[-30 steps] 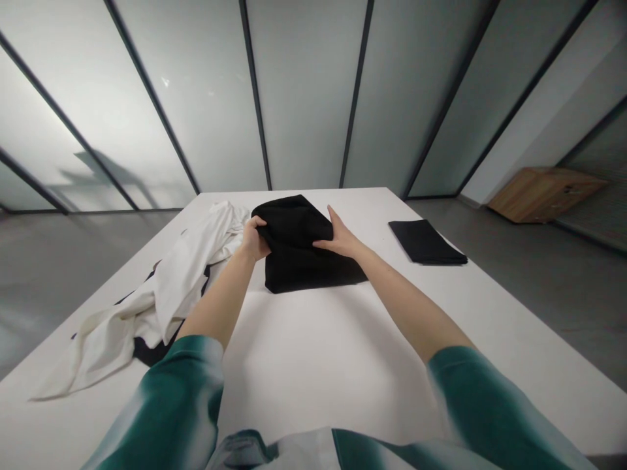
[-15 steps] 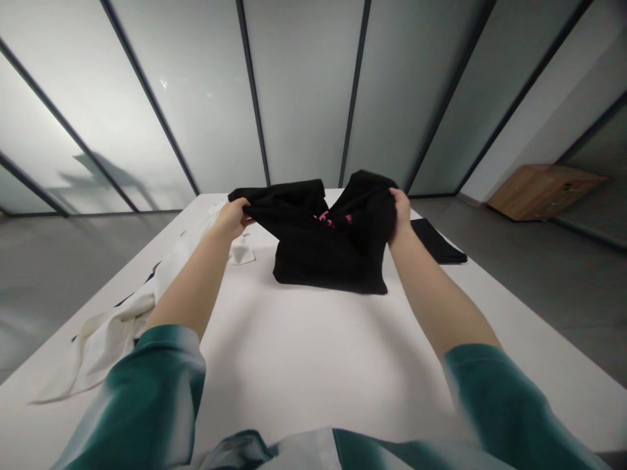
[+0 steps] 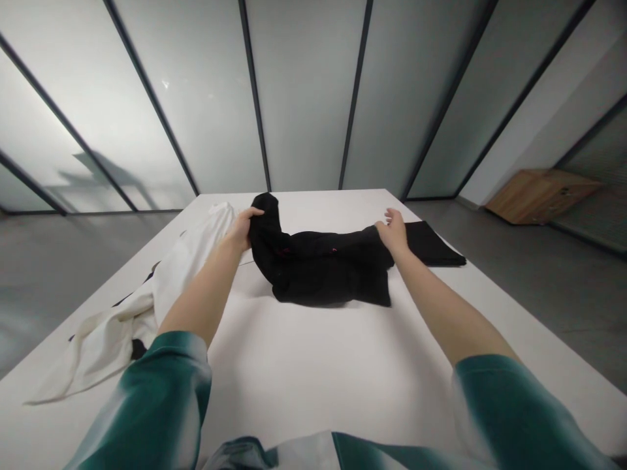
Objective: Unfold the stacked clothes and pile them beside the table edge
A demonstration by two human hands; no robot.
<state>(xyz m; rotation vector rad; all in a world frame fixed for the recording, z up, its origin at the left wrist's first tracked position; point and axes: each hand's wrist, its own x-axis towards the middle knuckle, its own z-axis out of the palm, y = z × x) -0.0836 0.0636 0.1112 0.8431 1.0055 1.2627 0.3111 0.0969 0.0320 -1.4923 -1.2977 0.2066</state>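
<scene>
The black garment (image 3: 323, 267) lies bunched on the tabletop (image 3: 313, 365); left hand (image 3: 241, 228) grips its raised end, right hand (image 3: 393, 230) rests open on it; soft, light, limp, best held by its edges

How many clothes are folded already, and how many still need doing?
One folded black garment lies at the table's right. The left hand grips and the right hand touches a rumpled black garment. A heap of white clothes over something black waits, unfolded.
</scene>
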